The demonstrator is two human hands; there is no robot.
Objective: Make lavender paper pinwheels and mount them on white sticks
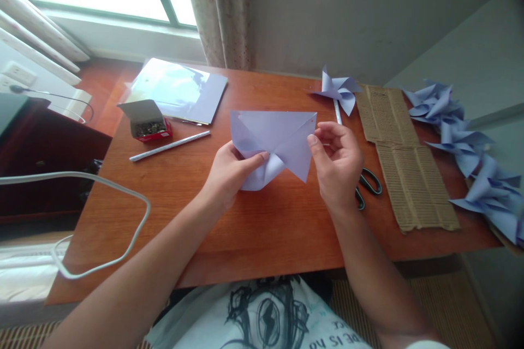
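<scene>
Fingers [262,157] of my left hand [229,172] pinch the lilac paper sheet [278,139] at its centre; my right hand [339,161] nips its 3 o'clock edge, above mid-worktop [262,229]. Scissors [368,185] lie just right.

The wooden table [254,229] bears scissors [368,185], cardboard [409,174], pin box [147,122], paper stick [170,146].
</scene>
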